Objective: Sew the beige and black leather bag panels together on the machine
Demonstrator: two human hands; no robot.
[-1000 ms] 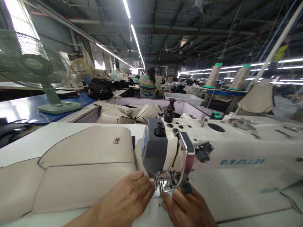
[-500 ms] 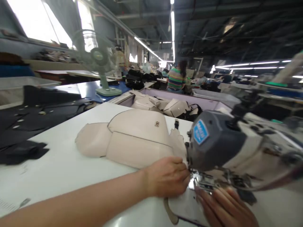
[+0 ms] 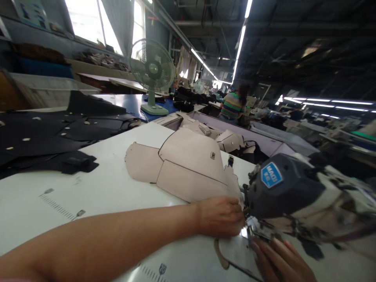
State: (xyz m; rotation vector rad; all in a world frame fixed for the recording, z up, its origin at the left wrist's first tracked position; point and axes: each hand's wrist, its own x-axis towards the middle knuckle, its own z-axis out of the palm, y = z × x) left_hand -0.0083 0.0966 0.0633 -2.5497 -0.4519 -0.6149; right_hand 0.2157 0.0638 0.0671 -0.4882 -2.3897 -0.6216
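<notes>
A sewing machine (image 3: pixel 289 188) with a dark head and blue badge stands at the right. My left hand (image 3: pixel 223 216) is closed, its curled fingers gripping the near edge of a beige leather bag panel (image 3: pixel 190 156) beside the needle area. That panel has dark edges, a small metal fitting and a buckled strap (image 3: pixel 231 160) at its far right. On the other side of the needle area, my right hand (image 3: pixel 283 258) rests with fingers stretched out near the metal plate. Both sets of fingertips are partly hidden or blurred. A thin tan strip (image 3: pixel 221 254) lies below my left hand.
Black cut pieces (image 3: pixel 44 131) cover the left of the white table (image 3: pixel 111 192), which bears printed ruler marks. Beyond its far edge, a bin (image 3: pixel 267 141) holds more beige pieces. A green fan (image 3: pixel 152 74) stands on a blue table; a person in a striped shirt (image 3: pixel 232 105) sits farther back.
The camera view has turned left and tilted, so the scene sits farther right in the picture. Both hands stay by the needle area, the left one still on the panel.
</notes>
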